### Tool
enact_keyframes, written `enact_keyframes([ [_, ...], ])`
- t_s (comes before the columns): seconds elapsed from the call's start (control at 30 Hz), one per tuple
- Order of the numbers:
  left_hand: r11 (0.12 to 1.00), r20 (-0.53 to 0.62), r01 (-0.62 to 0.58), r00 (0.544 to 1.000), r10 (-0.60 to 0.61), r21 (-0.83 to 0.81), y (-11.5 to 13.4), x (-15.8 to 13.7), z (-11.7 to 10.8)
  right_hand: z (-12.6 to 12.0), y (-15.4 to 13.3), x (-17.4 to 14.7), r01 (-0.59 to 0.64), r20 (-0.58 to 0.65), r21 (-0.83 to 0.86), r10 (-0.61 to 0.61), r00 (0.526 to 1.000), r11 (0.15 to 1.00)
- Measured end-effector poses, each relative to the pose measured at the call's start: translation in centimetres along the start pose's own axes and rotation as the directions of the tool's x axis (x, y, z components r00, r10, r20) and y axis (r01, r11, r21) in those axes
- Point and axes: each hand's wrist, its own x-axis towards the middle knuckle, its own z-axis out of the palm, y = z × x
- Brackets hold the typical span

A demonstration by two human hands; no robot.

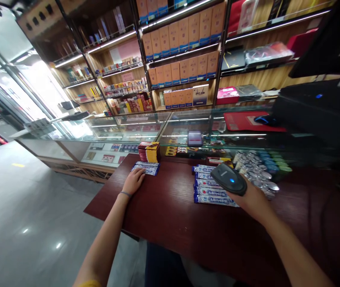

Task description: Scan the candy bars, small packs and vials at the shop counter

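On the left of the dark red-brown desk, my left hand lies with its fingers stretched onto a blue-and-white packet, pressing on it rather than wrapped round it. Just behind that packet stands a stack of red and yellow packs. My right hand is closed round a black barcode scanner with a lit blue light. The scanner is above a row of long blue-and-white packets lying side by side, and it hides part of them. Beyond my right hand are several cans with shiny lids.
A glass display counter runs behind the desk. On it lie a red mat and a mouse. A dark monitor stands at the right. Shelves of orange-brown boxes line the wall.
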Motion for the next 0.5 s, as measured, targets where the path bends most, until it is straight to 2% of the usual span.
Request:
enact_keyframes([
  [0.1,0.999,-0.041,-0.026,0.999,0.025,-0.023,1.5,0.8,-0.1,-0.3,-0.1,0.1,-0.006,-0.017,0.032,0.007,1.0,0.999],
  [0.17,0.997,-0.055,-0.054,0.997,0.051,-0.059,3.7,1.7,0.1,-0.6,0.0,0.2,-0.021,-0.017,0.063,0.022,1.0,0.998],
  [0.33,0.961,-0.014,-0.175,0.984,0.176,-0.213,12.8,4.2,1.8,-0.9,0.3,0.6,0.026,-0.103,0.208,-0.005,0.995,0.978],
  [0.5,0.911,0.059,-0.26,0.954,0.293,-0.32,21.6,5.9,5.2,-1.5,0.3,0.8,0.017,-0.174,0.228,0.023,0.984,0.973],
])
